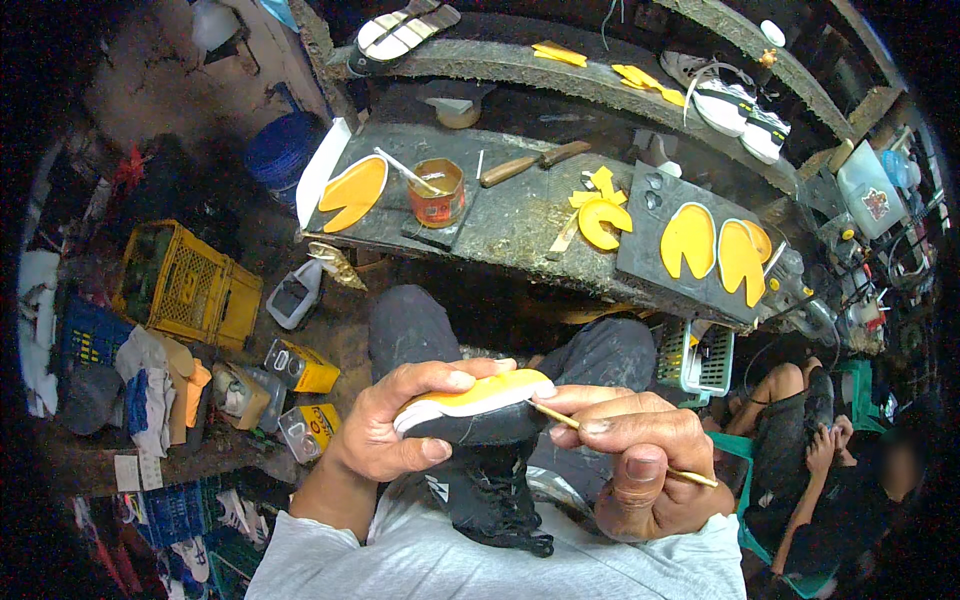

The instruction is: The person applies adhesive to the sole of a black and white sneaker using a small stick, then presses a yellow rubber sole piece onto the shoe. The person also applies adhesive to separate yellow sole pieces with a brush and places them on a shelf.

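A black lace-up shoe (490, 428) lies in my lap, its toe pointing away and its sole partly turned up. Along the toe runs a white sole edge (455, 405) with a yellow layer (490, 388) on top. My left hand (375, 425) is closed round the toe from the left, fingers over the yellow layer and thumb on the black upper. My right hand (645, 440) grips a thin wooden stick (562, 417). The stick's tip meets the shoe's right side near the sole edge; whether it ends in a brush or a point I cannot tell.
Across the dark bench (510, 225) ahead lie yellow cut-out sole pieces (688, 240), a can (440, 195) with a stick in it and a wooden-handled knife (535, 163). A yellow crate (185, 285) stands left, a pale basket (695, 360) right. Another person (810, 450) sits at right.
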### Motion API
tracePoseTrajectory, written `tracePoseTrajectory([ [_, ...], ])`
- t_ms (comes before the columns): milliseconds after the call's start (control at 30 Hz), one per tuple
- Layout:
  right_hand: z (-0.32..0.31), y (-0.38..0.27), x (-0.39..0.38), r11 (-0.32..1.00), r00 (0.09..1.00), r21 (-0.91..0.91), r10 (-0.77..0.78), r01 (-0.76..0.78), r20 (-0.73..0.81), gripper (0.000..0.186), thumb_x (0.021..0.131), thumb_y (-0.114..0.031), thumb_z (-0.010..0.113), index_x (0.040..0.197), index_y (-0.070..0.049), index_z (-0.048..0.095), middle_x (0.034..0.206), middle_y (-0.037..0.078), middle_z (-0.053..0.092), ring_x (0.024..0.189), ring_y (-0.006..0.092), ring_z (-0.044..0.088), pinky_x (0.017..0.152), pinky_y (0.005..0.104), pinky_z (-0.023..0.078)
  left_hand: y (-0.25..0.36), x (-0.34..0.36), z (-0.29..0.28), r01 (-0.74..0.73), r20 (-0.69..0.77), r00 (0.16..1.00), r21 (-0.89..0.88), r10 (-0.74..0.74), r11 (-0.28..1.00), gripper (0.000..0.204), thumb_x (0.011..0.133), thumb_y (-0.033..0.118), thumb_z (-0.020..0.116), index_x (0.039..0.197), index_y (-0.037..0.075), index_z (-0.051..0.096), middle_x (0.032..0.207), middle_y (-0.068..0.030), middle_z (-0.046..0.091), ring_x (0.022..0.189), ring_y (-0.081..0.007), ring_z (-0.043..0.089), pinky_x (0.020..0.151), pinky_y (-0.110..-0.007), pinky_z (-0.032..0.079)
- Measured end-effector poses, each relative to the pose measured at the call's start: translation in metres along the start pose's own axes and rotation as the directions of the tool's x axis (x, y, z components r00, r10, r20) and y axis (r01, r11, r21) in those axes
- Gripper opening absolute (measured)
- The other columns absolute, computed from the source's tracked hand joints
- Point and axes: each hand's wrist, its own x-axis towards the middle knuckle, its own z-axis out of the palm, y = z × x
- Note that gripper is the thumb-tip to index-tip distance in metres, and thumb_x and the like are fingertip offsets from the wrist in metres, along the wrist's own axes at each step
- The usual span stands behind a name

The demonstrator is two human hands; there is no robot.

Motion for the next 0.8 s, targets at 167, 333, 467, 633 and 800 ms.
tracePoseTrajectory([
  [167,-0.0017,0.0004,0.0007,0.999,0.999,-0.043,-0.012,0.014,0.038,0.032,0.108,-0.020,0.048,0.102,0.009,0.061,0.082,0.023,0.069,0.086,0.0398,0.074,0.084,0.0554,0.059,-0.0015,-0.0008,0.0011,0.011,0.000,1.000,-0.007,-0.011,1.000,0.053,0.091,0.011,0.072,0.140,0.004,0.052,0.144,-0.0285,0.052,0.141,-0.0463,0.044,0.117,-0.055,0.034],
  [333,-0.0040,0.0024,-0.0010,0.997,0.999,-0.072,0.004,-0.001,0.038,0.032,0.107,-0.021,0.049,0.102,0.008,0.063,0.082,0.023,0.070,0.087,0.0398,0.074,0.084,0.0547,0.059,-0.0044,0.0004,0.0014,0.018,-0.008,1.000,-0.018,-0.018,1.000,0.053,0.091,0.011,0.072,0.140,0.004,0.052,0.144,-0.0280,0.053,0.141,-0.0464,0.044,0.117,-0.055,0.034],
  [467,-0.0022,0.0024,-0.0024,0.999,1.000,-0.038,0.009,-0.009,0.004,0.032,0.108,-0.021,0.049,0.102,0.008,0.062,0.081,0.023,0.070,0.087,0.0394,0.074,0.082,0.0540,0.060,-0.0055,0.0009,0.0008,0.023,0.004,1.000,-0.038,-0.022,0.999,0.053,0.091,0.012,0.073,0.139,0.004,0.052,0.144,-0.0281,0.053,0.141,-0.0463,0.044,0.117,-0.055,0.034],
  [633,-0.0012,0.0031,-0.0015,0.997,1.000,-0.071,0.009,-0.007,0.015,0.032,0.108,-0.021,0.048,0.101,0.007,0.061,0.081,0.023,0.069,0.085,0.0396,0.074,0.081,0.0534,0.061,-0.0057,-0.0001,0.0001,0.024,-0.002,1.000,-0.026,-0.024,0.999,0.053,0.091,0.012,0.073,0.139,0.004,0.052,0.144,-0.0287,0.053,0.141,-0.0462,0.044,0.116,-0.054,0.034],
  [800,-0.0011,0.0037,-0.0012,0.995,0.999,-0.096,0.018,-0.015,0.029,0.033,0.109,-0.023,0.046,0.101,0.006,0.061,0.081,0.022,0.068,0.082,0.0384,0.074,0.080,0.0525,0.061,-0.0076,-0.0023,-0.0011,0.018,-0.008,1.000,-0.026,-0.018,0.999,0.053,0.091,0.013,0.073,0.139,0.003,0.052,0.144,-0.0291,0.053,0.141,-0.0464,0.044,0.117,-0.055,0.034],
])
